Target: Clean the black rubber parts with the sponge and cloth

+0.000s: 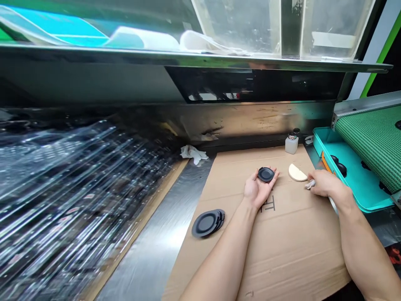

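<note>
My left hand (pixel 255 190) is turned palm up, and a black round disc (pixel 266 174) rests on it, held by the fingers. A small crumpled white cloth (pixel 310 184) is pinched in my right hand (pixel 326 184), which is above the cardboard sheet (pixel 291 242). Just left of that hand lies a cream-coloured half-round pad (pixel 297 172). Several similar black discs (pixel 206 223) lie in a slanted, overlapping stack beside my left forearm.
A small white bottle with a dark cap (pixel 291 144) stands at the cardboard's far edge. On the right, a turquoise tray (pixel 360 194) holds black parts under a green conveyor belt (pixel 372 138). Plastic-wrapped stock (pixel 69 200) fills the left. A metal shelf (pixel 194 58) crosses above.
</note>
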Available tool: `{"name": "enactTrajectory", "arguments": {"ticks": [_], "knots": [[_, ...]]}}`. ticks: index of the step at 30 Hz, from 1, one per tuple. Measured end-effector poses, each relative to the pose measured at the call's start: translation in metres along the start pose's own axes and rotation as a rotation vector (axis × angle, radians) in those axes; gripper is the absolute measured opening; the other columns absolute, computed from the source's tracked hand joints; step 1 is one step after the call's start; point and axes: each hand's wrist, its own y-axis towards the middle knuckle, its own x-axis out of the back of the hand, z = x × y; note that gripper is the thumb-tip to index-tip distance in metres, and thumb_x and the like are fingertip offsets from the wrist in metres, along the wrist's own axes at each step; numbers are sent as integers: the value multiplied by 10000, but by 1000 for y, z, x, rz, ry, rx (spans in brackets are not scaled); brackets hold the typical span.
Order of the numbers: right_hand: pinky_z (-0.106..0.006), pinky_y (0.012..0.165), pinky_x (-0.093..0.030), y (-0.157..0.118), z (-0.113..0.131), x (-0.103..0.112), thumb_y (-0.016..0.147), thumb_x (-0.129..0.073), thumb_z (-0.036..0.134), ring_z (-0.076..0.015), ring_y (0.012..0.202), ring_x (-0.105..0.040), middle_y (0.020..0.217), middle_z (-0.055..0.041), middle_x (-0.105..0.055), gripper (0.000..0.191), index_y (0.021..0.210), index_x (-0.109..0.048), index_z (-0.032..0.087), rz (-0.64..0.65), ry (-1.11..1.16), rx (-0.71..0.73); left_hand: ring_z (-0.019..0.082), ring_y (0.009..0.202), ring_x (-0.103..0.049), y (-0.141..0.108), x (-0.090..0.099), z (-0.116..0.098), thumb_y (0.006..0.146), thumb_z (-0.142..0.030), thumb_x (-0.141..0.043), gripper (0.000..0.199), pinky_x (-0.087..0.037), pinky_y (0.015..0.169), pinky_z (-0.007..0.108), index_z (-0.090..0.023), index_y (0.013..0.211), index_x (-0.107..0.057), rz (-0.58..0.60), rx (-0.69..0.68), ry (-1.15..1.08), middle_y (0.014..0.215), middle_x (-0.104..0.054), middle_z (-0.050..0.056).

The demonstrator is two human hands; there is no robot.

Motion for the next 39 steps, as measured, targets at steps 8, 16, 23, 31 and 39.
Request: {"name": "enactTrajectory", "arguments": {"ticks": [8, 16, 23, 31, 39], "knots": [[-240, 673, -392, -4, 44, -3, 993, -460, 329, -150, 753, -596, 823, 3, -650, 198, 930, -607, 212, -258, 469, 393, 151, 494, -610, -11, -2, 22, 1041, -509, -218, 659, -464, 414, 234, -58, 965, -691, 124, 153, 362, 743, -709, 157], [-274, 715, -394, 10, 80, -43, 1011, -442, 256, -177, 802, -552, 1012, -69, -599, 217, 992, -652, 202, -432, 173, 306, 148, 437, -593, -18, -6, 46, 980, -584, -451, 544, -441, 392, 220, -128, 765, -654, 84, -22, 525, 522, -612, 45], [-280, 713, -398, 12, 77, -43, 1013, -426, 255, -178, 794, -556, 998, -69, -603, 246, 987, -662, 191, -454, 170, 322, 163, 366, -579, -15, 0, 46, 979, -620, -399, 621, -425, 350, 232, -143, 705, -688, 58, -92, 743, 449, -606, 62], [-292, 714, -404, 11, 75, -41, 994, -452, 233, -188, 814, -569, 1008, -74, -629, 233, 962, -680, 196, -391, 111, 313, 161, 326, -551, -16, 4, 47, 985, -617, -371, 640, -412, 367, 243, -164, 710, -729, 42, -139, 900, 411, -605, 57], [-284, 695, -384, 13, 73, -41, 974, -473, 240, -184, 804, -565, 985, -59, -640, 216, 949, -684, 205, -399, 135, 289, 169, 333, -551, -9, 6, 48, 998, -603, -335, 650, -416, 383, 255, -176, 709, -729, 31, -146, 900, 408, -601, 55]]}}
